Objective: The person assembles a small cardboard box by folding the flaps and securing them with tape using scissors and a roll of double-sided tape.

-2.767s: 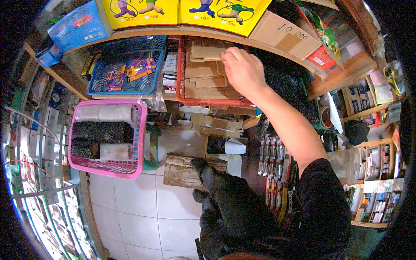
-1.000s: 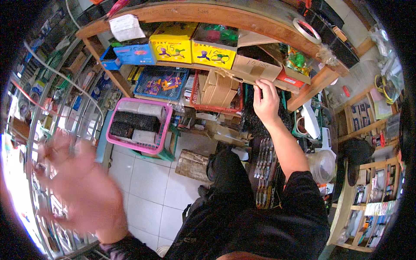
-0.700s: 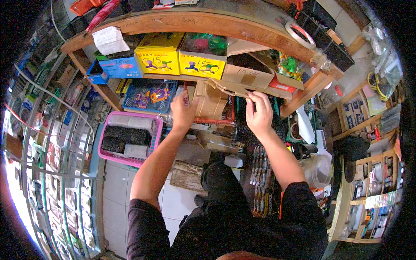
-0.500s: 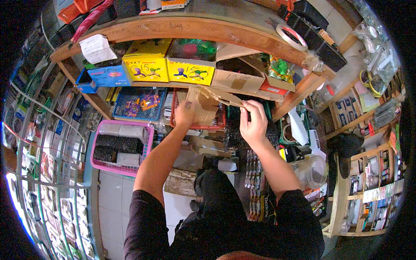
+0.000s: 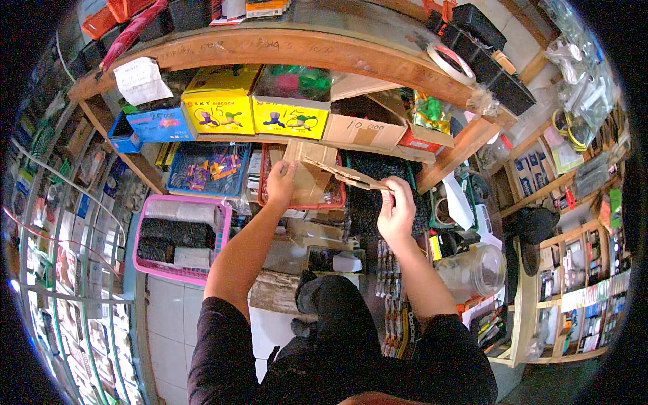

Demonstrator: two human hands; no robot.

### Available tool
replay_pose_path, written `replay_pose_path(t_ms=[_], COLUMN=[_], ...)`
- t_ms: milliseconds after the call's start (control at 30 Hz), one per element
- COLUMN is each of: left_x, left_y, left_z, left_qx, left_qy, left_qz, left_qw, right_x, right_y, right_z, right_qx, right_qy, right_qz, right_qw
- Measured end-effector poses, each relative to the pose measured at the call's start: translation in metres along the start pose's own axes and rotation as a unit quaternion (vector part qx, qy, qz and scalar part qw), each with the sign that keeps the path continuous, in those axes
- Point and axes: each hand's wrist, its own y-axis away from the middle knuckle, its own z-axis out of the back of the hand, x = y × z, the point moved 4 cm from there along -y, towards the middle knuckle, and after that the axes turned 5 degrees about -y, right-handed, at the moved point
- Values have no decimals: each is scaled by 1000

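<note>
I see my left hand (image 5: 280, 185) and right hand (image 5: 396, 210) both gripping the flat brown cardboard box (image 5: 317, 174), fingers clamped on its opposite edges.

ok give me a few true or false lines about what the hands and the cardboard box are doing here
1. Both hands hold the cardboard box. True: the left hand grips its left side and the right hand holds an opened flap.
2. The box sits inside the pink basket. False: it is held up in front of the red basket; the pink one holds rolls and dark pads.
3. Two yellow boxes stand on the shelf above the hands. True.
4. The clear plastic jar is left of the person. False: it is to the right, near the right forearm.
</note>
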Motion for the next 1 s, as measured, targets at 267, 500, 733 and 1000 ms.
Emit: replay_pose_path(t_ms=[267, 500, 733, 1000], left_x=[8, -18, -20, 1], left_y=[8, 17, 14, -4], left_z=[-5, 8, 14, 4], left_qx=[-21, -2, 3, -15], left_qy=[-90, -117, -95, -88], left_qz=[-142, -142, -149, -137], left_qw=[986, 983, 984, 987], right_x=[-33, -130, -148, -103], right_y=[-55, -41, 7, 26], right_z=[-6, -37, -55, -53], right_qx=[81, 162, 289, 235], right_qy=[58, -62, -210, -389], right_qz=[-93, -388, -554, -608], right_qw=[991, 905, 752, 651])
